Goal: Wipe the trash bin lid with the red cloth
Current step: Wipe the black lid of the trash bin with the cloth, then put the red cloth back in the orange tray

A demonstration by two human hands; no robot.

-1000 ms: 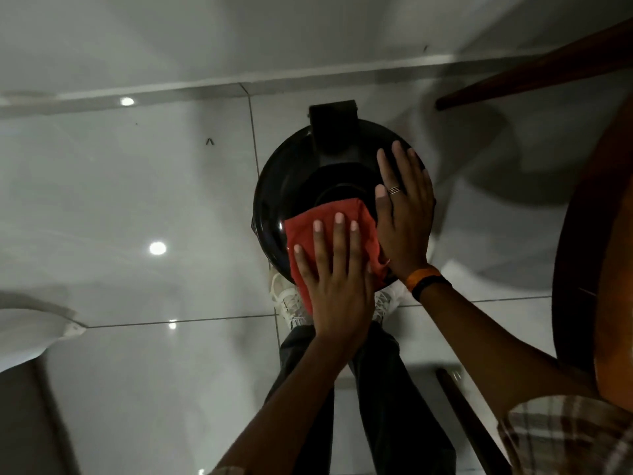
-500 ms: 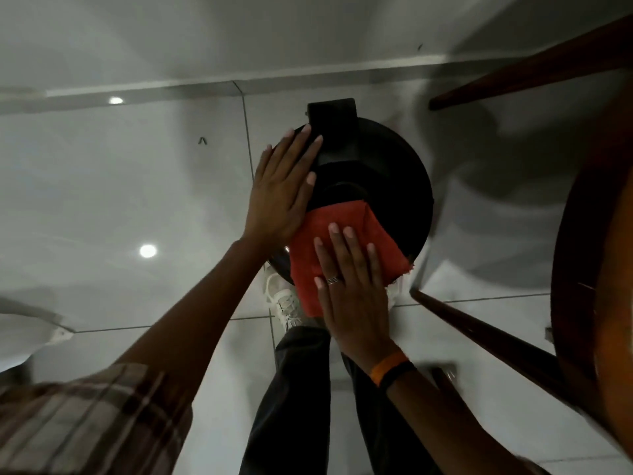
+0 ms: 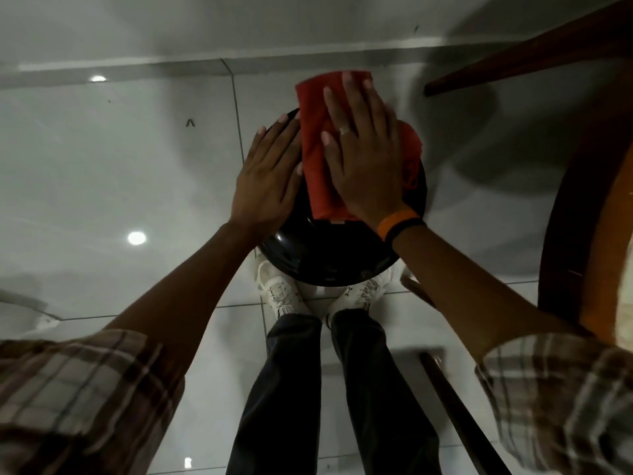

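Observation:
The trash bin's round, glossy black lid (image 3: 329, 255) lies straight below me, just beyond my white shoes. A folded red cloth (image 3: 313, 142) covers the lid's far half and reaches past its far rim. My right hand (image 3: 366, 159), with a ring and orange and black wristbands, presses flat on the cloth with fingers spread. My left hand (image 3: 267, 180) rests flat on the lid's left rim beside the cloth, holding nothing. The lid's far part is hidden under the cloth and hands.
A dark wooden piece of furniture with a curved edge (image 3: 575, 207) stands close on the right, with one wooden bar (image 3: 531, 53) at the upper right and another (image 3: 459, 413) low by my right leg. Shiny white floor tiles (image 3: 120, 173) meet the wall behind the bin.
My right hand has pushed the red cloth from the lid's near edge across to its far edge. My left hand has slid a little nearer along the left rim.

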